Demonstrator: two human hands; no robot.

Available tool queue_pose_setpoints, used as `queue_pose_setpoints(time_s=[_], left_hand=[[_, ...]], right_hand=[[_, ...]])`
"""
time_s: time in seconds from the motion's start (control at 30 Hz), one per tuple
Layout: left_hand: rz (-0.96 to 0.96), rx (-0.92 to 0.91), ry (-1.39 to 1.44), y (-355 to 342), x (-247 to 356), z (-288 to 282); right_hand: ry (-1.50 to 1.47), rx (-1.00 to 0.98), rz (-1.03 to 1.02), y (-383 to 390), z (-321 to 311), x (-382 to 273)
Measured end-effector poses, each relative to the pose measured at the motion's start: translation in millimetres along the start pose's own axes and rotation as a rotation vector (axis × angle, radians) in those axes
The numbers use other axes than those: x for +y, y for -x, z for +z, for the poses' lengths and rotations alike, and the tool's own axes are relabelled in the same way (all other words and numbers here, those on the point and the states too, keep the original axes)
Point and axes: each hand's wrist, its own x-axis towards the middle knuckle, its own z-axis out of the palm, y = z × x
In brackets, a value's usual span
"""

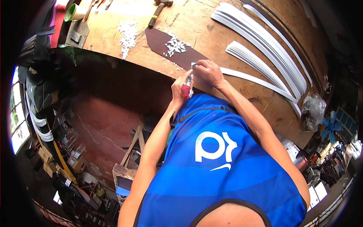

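Note:
My right hand [208, 72] is closed at the near edge of a dark brown board [160, 42], its fingertips bent down around something small and dark that is mostly hidden. A long white strip [257, 80] runs beneath it; a white end shows by the fingertips. My left hand [181, 87] is beside it at the table edge, fingers curled. A crumpled red and silvery wrapping [186, 90] shows at the left hand; whether it is held or wound around a finger cannot be made out. Small white cut triangles [176, 46] lie loose on the board.
More white scraps [127, 37] are heaped on the wooden table [196, 22]. A hammer [158, 14] lies at the far side, a green-rimmed cup [72, 13] at far left. Stacked white strips [264, 43] fill the right side, with clear plastic [314, 109] beyond.

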Motion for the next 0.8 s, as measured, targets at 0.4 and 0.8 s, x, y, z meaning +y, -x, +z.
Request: queue_pose_setpoints(time_s=[0.4,0.8], left_hand=[[-0.024,-0.041,-0.026,1,-8,-1],[0.009,-0.043,-0.021,0,-16,0]], right_hand=[[0.068,-0.101,0.063,10,-23,5],[0.119,-0.099,0.028,4,-22,-1]])
